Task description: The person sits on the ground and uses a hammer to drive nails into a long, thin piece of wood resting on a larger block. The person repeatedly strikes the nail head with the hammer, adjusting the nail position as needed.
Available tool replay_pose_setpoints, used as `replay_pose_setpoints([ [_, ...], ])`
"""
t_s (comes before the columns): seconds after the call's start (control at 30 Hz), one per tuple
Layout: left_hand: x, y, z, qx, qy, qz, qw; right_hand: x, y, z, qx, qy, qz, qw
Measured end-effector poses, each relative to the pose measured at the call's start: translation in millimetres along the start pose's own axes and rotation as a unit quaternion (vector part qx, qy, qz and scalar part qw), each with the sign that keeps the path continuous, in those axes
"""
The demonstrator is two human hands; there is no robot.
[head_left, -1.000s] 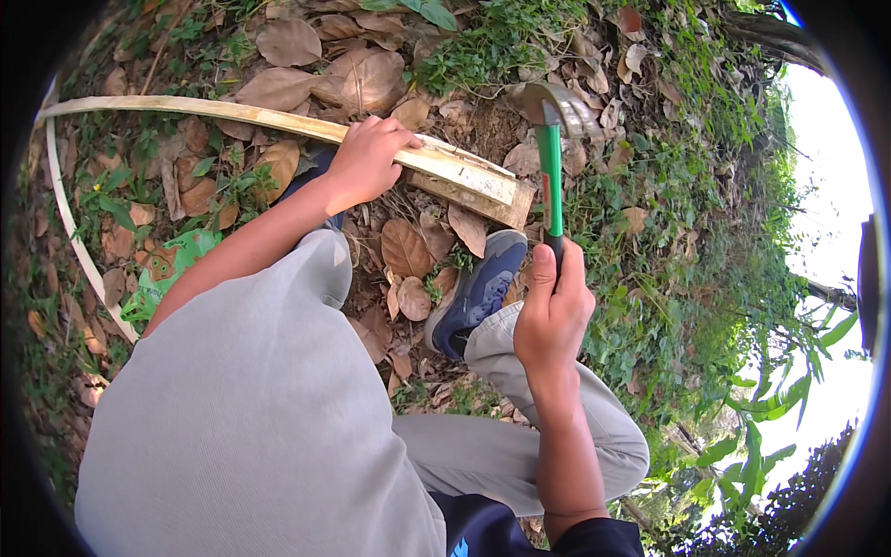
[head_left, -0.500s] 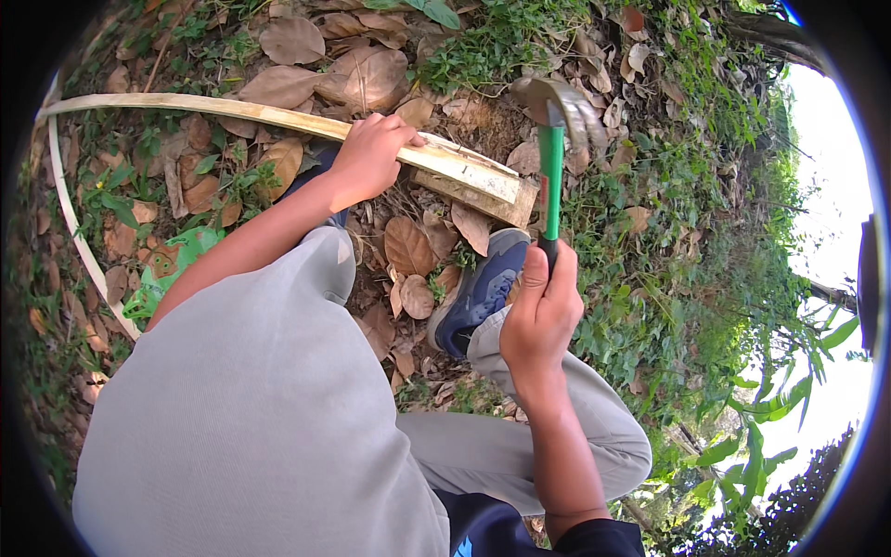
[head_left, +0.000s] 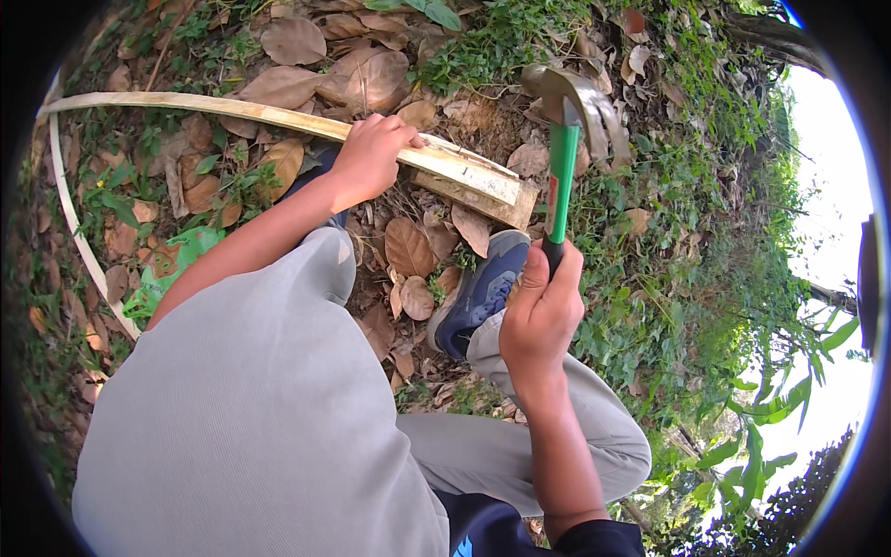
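Observation:
My right hand is wrapped round the black grip of a claw hammer with a green handle. Its steel head is raised to the right of the wood's end, apart from it. My left hand is closed over a long pale wooden strip, pressing it down. Beneath the strip's right end lies a short wooden block. A small dark mark, perhaps a nail, shows near that end; it is too small to tell.
Dry brown leaves and green weeds cover the ground. My blue shoe stands just below the block. Another pale strip curves down at the far left, near a crumpled green plastic piece.
The hammer head has swung slightly to the right and a little lower, its handle tilting outward. My left hand and the wood have stayed in place.

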State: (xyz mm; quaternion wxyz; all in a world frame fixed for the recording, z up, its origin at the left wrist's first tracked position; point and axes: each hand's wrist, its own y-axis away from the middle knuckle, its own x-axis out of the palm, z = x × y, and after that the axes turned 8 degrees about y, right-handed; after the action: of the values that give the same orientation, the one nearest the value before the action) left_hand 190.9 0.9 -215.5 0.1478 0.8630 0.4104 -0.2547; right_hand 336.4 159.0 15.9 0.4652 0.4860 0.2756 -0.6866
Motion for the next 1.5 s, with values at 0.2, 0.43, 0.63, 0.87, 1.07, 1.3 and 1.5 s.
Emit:
replay_pose_setpoints([
  [0.2, 0.6, -3.0, -1.8, -0.003, -0.009, 0.005, 1.0, 34.7, 15.1, -23.9, 0.105, 0.227, 0.261, 0.932],
  [0.43, 1.0, 1.8, 0.3, -0.002, -0.007, -0.009, 1.0, -5.1, 1.8, 23.9, 0.068, 0.028, 0.149, 0.986],
  [0.63, -0.3, -0.9, -1.6, 0.01, -0.012, -0.011, 1.0, 27.9, 8.8, -27.0, 0.057, 0.151, 0.156, 0.975],
  [0.87, -1.0, 3.2, -0.6, 0.012, -0.007, -0.038, 0.999, -2.0, -6.3, -5.9, 0.092, 0.155, 0.232, 0.956],
  [1.07, -1.6, 1.3, -4.9, 0.011, -0.006, -0.043, 0.999, 9.9, 2.2, -12.1, -0.022, 0.007, -0.004, 1.0],
  [1.3, -0.8, 1.1, -0.2, 0.012, -0.01, -0.041, 0.999, 22.8, 10.6, -30.7, 0.115, 0.147, 0.242, 0.952],
  [1.5, -3.9, 1.6, -3.1, -0.014, -0.02, -0.02, 1.0, -10.0, -6.5, 7.8, -0.015, -0.025, 0.032, 0.999],
])
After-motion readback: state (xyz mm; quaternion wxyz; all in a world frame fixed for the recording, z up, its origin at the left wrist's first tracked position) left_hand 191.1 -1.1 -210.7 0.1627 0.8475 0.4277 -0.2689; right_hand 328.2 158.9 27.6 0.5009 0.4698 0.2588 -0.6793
